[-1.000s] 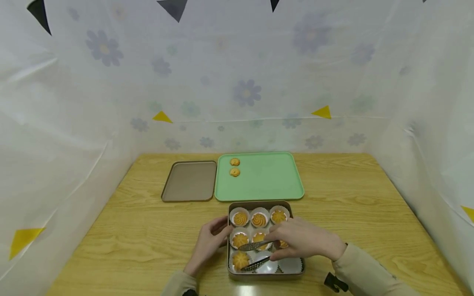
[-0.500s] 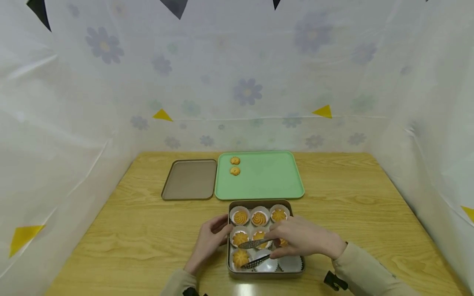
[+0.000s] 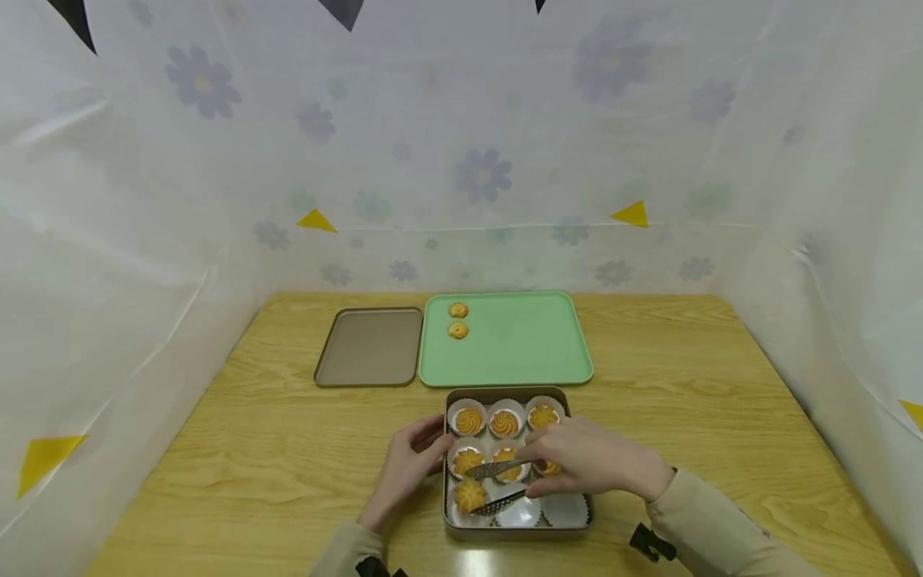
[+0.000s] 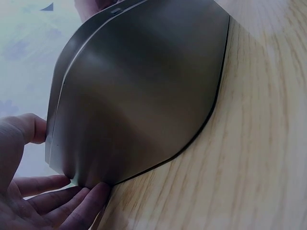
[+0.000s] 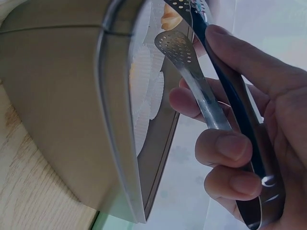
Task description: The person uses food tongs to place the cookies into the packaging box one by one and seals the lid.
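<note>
Tongs [image 3: 497, 487] gripped in right hand [image 3: 587, 465], tips apart over cookie [image 3: 469, 494] in tin [image 3: 505, 394]; left hand [image 3: 407, 473], fingers relaxed, touching tin's left wall.

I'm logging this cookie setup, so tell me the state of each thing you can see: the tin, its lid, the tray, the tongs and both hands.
Cookie tin: open, seven cookies in paper cups, two cups empty.
Lid: off, lying beside the green tray.
Green tray: two cookies on its far left corner.
Tongs: open, tips over the tin's cookies.
Right hand: grips the tongs.
Left hand: fingers rest against the tin's left wall.
</note>
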The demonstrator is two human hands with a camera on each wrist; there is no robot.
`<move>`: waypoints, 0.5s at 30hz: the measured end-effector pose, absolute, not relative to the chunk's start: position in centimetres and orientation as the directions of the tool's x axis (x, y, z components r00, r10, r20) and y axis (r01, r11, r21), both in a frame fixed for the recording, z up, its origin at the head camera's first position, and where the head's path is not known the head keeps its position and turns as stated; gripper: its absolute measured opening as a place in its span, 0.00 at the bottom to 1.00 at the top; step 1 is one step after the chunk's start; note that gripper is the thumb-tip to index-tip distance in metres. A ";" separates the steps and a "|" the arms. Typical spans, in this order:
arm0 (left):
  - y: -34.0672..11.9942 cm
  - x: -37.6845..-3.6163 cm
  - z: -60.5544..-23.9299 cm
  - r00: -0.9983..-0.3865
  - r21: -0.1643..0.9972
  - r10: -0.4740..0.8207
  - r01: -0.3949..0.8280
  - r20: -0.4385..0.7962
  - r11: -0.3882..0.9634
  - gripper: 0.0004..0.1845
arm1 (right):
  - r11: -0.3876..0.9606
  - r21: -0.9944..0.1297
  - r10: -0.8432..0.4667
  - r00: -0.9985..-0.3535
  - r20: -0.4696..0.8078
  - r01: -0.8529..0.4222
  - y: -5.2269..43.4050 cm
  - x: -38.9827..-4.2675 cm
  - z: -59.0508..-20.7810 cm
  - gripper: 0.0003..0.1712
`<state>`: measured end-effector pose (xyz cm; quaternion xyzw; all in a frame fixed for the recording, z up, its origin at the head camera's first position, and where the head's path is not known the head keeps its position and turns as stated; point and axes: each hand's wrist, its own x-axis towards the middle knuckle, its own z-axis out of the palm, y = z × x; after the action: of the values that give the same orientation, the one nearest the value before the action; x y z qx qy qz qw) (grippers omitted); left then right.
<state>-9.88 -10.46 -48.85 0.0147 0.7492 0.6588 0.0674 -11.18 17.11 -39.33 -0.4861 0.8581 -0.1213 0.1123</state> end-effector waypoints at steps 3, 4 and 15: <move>-10.5 -9.9 -48.8 -0.991 0.989 0.111 -0.066 -0.081 0.131 0.29 | 0.504 -0.315 -0.859 -0.506 -0.080 -0.805 17.0 -11.2 -39.3 0.16; -10.5 -9.9 -48.8 -0.991 0.989 0.111 -0.066 -0.081 0.131 0.29 | 0.505 -0.314 -0.858 -0.507 -0.084 -0.804 17.0 -11.2 -39.4 0.15; -10.4 -9.9 -48.8 -0.990 0.989 0.114 -0.067 -0.082 0.130 0.29 | 0.502 -0.302 -0.861 -0.500 -0.092 -0.810 16.9 -11.1 -39.5 0.17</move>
<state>-9.86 -10.45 -48.78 0.0156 0.7486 0.6593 0.0684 -11.09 16.87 -39.50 -0.4865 0.8589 -0.1102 0.1162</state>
